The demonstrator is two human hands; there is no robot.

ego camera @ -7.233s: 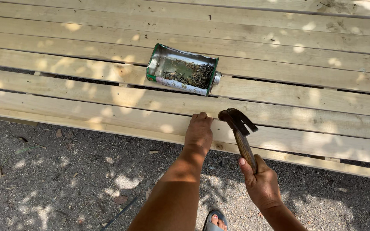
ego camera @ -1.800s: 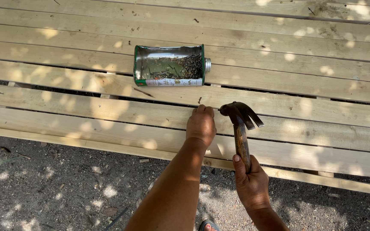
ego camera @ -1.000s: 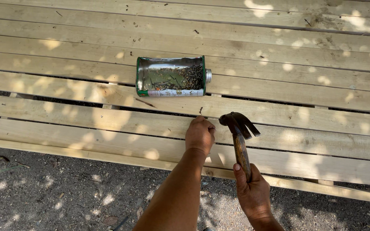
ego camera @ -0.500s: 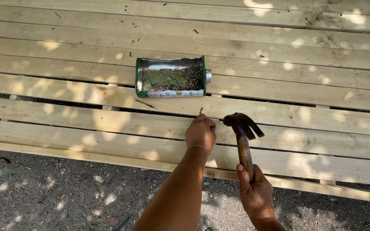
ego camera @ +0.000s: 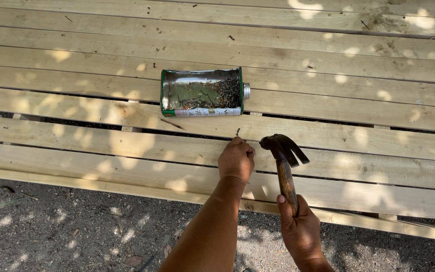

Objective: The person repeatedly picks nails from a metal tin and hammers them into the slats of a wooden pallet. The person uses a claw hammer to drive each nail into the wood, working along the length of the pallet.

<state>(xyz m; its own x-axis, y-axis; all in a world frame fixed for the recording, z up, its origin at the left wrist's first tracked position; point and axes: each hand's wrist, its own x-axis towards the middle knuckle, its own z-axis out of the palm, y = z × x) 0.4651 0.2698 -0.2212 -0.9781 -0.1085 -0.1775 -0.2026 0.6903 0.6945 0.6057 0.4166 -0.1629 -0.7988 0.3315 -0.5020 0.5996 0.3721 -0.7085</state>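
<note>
- Two hands work at the near plank: our right hand [ego camera: 302,232] clenches the claw hammer [ego camera: 283,161] low on its stiff wooden handle; its head is probably heavy.
- Our left hand [ego camera: 236,160] pinches something, likely a small nail, against the plank surface [ego camera: 127,166]; we cannot see it.
- Beyond lies an opened can [ego camera: 202,93] of loose nails.

Pale raw wood, dull worn metal and gritty ground.

We see planks [ego camera: 328,95] of light, unpainted timber, matt and slightly rough, with visible grain and small dark knots. The hammer [ego camera: 284,161] has a dark, dull metal head and a worn brown wooden handle with a faint sheen, gripped by our right hand [ego camera: 302,232]. The cut-open tin can [ego camera: 202,92] is thin metal, greyish and matt inside, with a green painted rim, and holds dark metal nails [ego camera: 217,94]. The ground [ego camera: 66,226] is coarse grey gravel and dirt.
</note>
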